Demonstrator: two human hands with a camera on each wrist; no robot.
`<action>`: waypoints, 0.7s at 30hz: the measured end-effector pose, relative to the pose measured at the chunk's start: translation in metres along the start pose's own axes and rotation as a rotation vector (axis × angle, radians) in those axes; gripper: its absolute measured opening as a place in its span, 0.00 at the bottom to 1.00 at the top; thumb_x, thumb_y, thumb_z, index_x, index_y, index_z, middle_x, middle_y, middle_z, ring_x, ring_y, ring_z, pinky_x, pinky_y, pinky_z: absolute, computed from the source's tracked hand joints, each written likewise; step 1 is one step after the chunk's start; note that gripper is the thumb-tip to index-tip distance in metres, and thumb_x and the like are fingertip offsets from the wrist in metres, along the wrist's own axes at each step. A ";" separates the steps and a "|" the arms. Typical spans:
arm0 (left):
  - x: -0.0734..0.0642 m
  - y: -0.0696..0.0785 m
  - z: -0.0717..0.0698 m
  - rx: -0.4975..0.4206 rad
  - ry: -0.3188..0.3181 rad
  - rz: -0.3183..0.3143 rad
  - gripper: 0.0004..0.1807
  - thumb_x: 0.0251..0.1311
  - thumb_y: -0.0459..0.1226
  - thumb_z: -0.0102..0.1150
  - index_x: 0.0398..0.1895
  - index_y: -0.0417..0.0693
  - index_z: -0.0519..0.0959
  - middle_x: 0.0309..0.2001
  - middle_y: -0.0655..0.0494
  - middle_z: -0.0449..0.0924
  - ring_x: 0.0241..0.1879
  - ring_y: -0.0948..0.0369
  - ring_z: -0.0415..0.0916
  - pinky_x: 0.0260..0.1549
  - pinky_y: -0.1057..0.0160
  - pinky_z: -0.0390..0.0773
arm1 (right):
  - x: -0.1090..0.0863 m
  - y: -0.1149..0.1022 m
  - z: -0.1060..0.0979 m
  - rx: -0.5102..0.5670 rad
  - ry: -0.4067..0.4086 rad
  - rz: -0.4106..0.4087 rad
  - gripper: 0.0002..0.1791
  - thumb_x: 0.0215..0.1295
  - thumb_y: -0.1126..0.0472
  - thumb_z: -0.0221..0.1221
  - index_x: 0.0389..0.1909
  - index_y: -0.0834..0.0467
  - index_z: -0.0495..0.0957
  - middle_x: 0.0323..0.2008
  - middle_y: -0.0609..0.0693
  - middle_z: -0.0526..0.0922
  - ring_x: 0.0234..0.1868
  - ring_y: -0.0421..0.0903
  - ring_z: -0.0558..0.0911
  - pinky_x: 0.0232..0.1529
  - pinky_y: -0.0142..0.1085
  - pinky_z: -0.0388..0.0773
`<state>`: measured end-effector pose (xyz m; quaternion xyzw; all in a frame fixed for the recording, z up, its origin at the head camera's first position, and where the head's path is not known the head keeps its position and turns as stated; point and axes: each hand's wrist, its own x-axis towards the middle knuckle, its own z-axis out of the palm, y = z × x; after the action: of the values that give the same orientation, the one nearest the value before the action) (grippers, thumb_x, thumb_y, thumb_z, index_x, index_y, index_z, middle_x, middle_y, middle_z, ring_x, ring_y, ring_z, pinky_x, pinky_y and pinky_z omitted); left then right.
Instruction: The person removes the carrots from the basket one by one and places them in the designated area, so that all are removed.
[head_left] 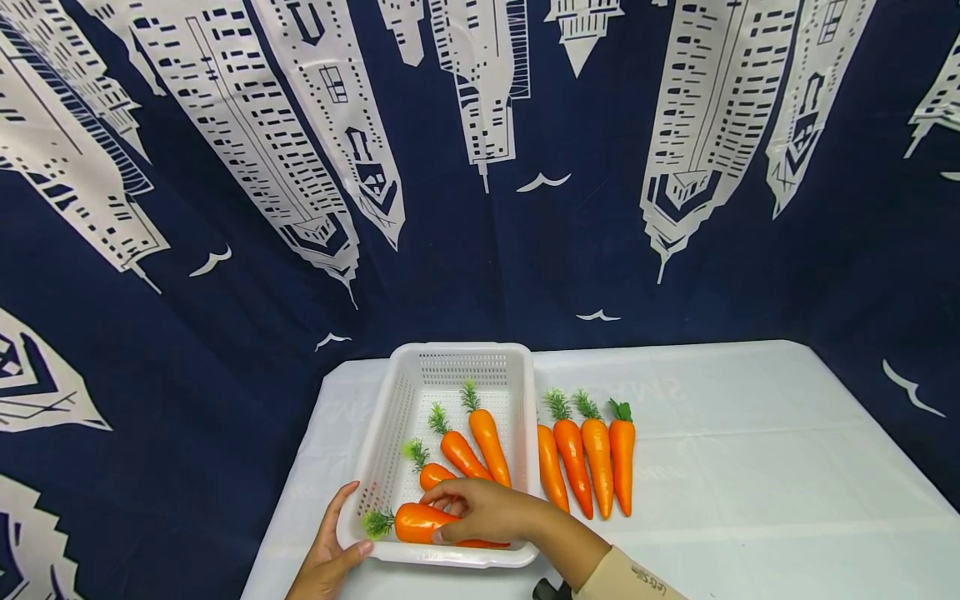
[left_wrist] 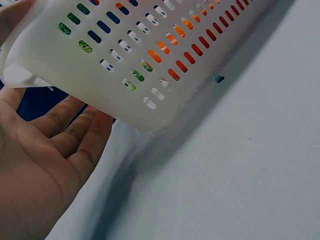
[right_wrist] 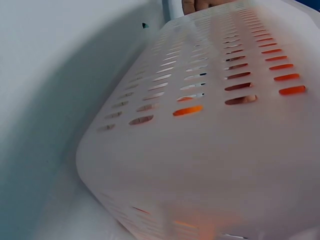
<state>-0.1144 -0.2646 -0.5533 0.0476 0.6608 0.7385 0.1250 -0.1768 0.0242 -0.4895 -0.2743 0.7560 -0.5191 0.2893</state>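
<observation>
A white perforated plastic basket (head_left: 401, 417) stands on the table, with carrots lying in it, green tops toward the far left. My left hand (head_left: 330, 550) holds its near left corner, thumb at the near rim and fingers along the left side; the left wrist view shows this hand (left_wrist: 55, 145) from the palm side. Inside the near end, my right hand (head_left: 487, 510) pinches an orange carrot (head_left: 416, 523) that lies crosswise, leafy top to the left. Beyond it are three more carrots (head_left: 491, 442), their tips partly hidden by the right hand. The right wrist view shows the basket's slotted wall (right_wrist: 200, 150).
Right of the basket, several carrots (head_left: 597, 467) lie side by side on the white-covered table (head_left: 750, 467), tops pointing away. A dark blue cloth (head_left: 480, 275) with white buildings hangs behind. A small dark bit (left_wrist: 219, 78) lies beside the basket.
</observation>
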 end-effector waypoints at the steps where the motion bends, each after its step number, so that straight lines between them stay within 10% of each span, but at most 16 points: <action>1: 0.000 0.000 0.000 -0.005 -0.004 0.004 0.50 0.65 0.28 0.57 0.80 0.57 0.37 0.76 0.47 0.17 0.58 0.81 0.62 0.54 0.69 0.76 | 0.000 0.000 0.000 0.003 0.002 -0.001 0.21 0.61 0.56 0.69 0.56 0.45 0.81 0.45 0.37 0.80 0.44 0.33 0.76 0.50 0.27 0.73; 12: -0.001 -0.001 0.000 -0.038 -0.076 0.054 0.47 0.68 0.26 0.50 0.80 0.60 0.35 0.69 0.69 0.43 0.61 0.72 0.68 0.56 0.68 0.77 | 0.000 0.001 0.000 -0.016 0.117 -0.066 0.23 0.61 0.54 0.68 0.58 0.46 0.80 0.44 0.40 0.80 0.44 0.35 0.76 0.47 0.26 0.73; 21: -0.002 0.001 0.002 -0.016 -0.017 0.009 0.48 0.67 0.27 0.54 0.80 0.60 0.38 0.71 0.60 0.36 0.60 0.73 0.66 0.54 0.68 0.77 | -0.003 0.001 -0.001 -0.012 0.188 -0.086 0.24 0.61 0.54 0.69 0.59 0.48 0.79 0.45 0.42 0.82 0.43 0.35 0.78 0.46 0.27 0.75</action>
<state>-0.1124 -0.2634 -0.5522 0.0556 0.6537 0.7438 0.1277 -0.1752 0.0273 -0.4895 -0.2583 0.7704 -0.5500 0.1931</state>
